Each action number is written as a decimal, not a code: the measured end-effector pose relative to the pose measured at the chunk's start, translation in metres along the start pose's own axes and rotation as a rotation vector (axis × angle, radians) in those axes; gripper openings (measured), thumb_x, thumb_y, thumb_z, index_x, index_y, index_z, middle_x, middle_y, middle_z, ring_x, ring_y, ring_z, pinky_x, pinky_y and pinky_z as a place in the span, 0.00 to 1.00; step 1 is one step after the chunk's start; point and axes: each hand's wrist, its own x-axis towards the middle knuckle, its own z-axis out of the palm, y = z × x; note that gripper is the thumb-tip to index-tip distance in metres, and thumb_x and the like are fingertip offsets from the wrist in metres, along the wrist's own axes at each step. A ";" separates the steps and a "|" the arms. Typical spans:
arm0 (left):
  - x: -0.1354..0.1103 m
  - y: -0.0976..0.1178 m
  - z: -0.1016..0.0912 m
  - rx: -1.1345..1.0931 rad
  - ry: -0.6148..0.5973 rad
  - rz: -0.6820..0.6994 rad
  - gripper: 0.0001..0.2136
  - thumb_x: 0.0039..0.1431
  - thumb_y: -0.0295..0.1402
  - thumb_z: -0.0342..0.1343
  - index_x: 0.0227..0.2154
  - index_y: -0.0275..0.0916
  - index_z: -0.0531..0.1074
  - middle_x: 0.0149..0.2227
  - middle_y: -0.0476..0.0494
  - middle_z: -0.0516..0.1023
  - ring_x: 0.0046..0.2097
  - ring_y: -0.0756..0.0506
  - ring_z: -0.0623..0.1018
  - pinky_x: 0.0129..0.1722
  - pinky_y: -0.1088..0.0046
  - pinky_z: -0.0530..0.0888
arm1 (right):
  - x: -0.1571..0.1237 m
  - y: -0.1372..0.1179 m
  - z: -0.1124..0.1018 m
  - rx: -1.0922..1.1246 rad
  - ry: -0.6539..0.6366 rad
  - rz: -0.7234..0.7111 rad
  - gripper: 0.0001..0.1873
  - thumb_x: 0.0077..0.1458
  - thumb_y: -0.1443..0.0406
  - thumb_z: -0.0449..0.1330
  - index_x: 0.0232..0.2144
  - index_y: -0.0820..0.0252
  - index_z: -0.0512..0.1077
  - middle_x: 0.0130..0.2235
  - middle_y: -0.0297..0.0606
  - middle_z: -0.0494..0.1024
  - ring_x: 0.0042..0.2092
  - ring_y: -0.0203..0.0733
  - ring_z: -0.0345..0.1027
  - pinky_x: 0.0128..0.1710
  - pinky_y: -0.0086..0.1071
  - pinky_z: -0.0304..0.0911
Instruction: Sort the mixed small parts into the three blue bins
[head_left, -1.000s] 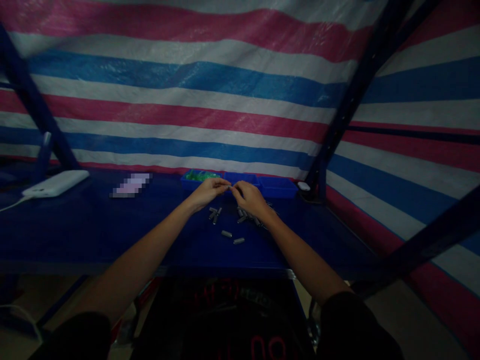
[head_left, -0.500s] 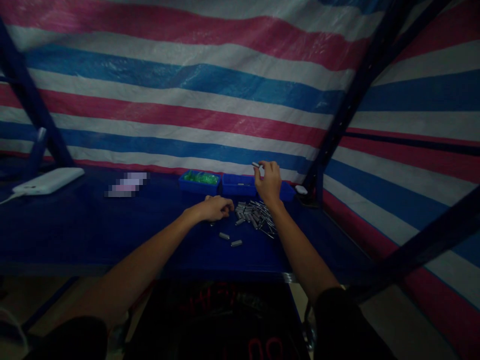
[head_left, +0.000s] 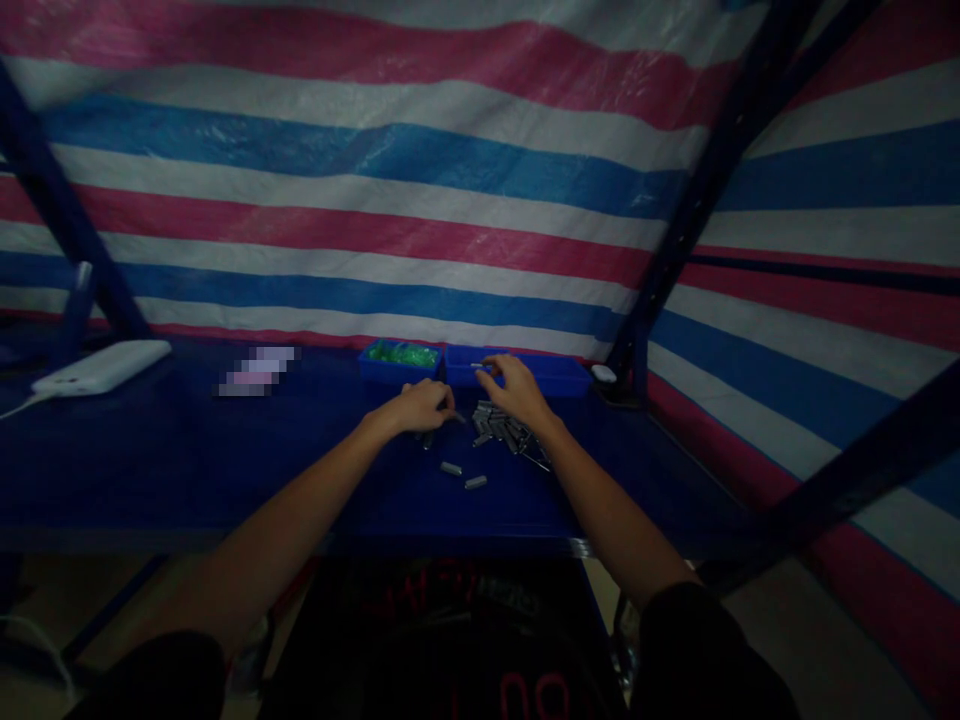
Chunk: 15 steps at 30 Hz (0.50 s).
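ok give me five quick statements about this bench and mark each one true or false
1. The leftmost blue bin has green contents. True.
2. The left hand is inside that bin. False: it is over the table, on the near side of the bin.
3. Two loose metal pieces lie nearer the table's front edge than the pile of metal pieces. True.
4. The white device with a cable lies to the right of the pile. False: it lies far to the left.
5. The sheet behind the table is striped pink, white and blue. True.
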 end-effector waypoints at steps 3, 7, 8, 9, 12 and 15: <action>0.004 -0.004 -0.003 -0.163 0.115 -0.078 0.11 0.52 0.34 0.46 0.32 0.36 0.71 0.36 0.41 0.75 0.40 0.42 0.72 0.38 0.69 0.66 | -0.005 -0.015 0.009 0.014 -0.104 -0.133 0.17 0.52 0.58 0.56 0.43 0.61 0.66 0.35 0.38 0.72 0.39 0.41 0.64 0.41 0.33 0.59; 0.008 -0.008 -0.005 -0.418 0.223 -0.219 0.15 0.55 0.36 0.40 0.33 0.34 0.69 0.35 0.42 0.74 0.38 0.43 0.73 0.37 0.69 0.67 | -0.008 -0.032 0.014 -0.072 -0.105 -0.166 0.17 0.53 0.62 0.56 0.45 0.62 0.65 0.39 0.41 0.71 0.41 0.41 0.64 0.42 0.33 0.58; 0.008 -0.009 -0.004 -0.455 0.235 -0.226 0.15 0.56 0.37 0.40 0.33 0.34 0.69 0.35 0.42 0.74 0.38 0.43 0.72 0.37 0.69 0.67 | -0.008 -0.035 0.015 -0.095 -0.098 -0.154 0.14 0.54 0.63 0.54 0.44 0.61 0.65 0.39 0.41 0.72 0.40 0.41 0.64 0.42 0.33 0.58; 0.009 -0.008 -0.003 -0.487 0.236 -0.221 0.16 0.56 0.38 0.40 0.33 0.34 0.68 0.35 0.41 0.74 0.38 0.43 0.72 0.38 0.69 0.67 | -0.008 -0.037 0.015 -0.114 -0.093 -0.145 0.12 0.55 0.65 0.53 0.42 0.61 0.66 0.38 0.41 0.72 0.40 0.41 0.64 0.42 0.32 0.58; 0.008 -0.007 -0.001 -0.594 0.204 -0.180 0.15 0.56 0.38 0.40 0.34 0.33 0.67 0.36 0.41 0.73 0.38 0.45 0.71 0.37 0.70 0.67 | -0.007 -0.038 0.014 -0.146 -0.075 -0.140 0.09 0.57 0.67 0.51 0.40 0.61 0.67 0.38 0.41 0.72 0.40 0.41 0.65 0.41 0.32 0.58; 0.004 -0.007 -0.003 -0.679 0.121 -0.157 0.14 0.57 0.39 0.41 0.35 0.33 0.66 0.35 0.43 0.72 0.35 0.48 0.70 0.34 0.72 0.67 | -0.007 -0.037 0.015 -0.171 -0.066 -0.177 0.09 0.57 0.68 0.49 0.40 0.62 0.67 0.38 0.43 0.72 0.42 0.43 0.65 0.42 0.34 0.58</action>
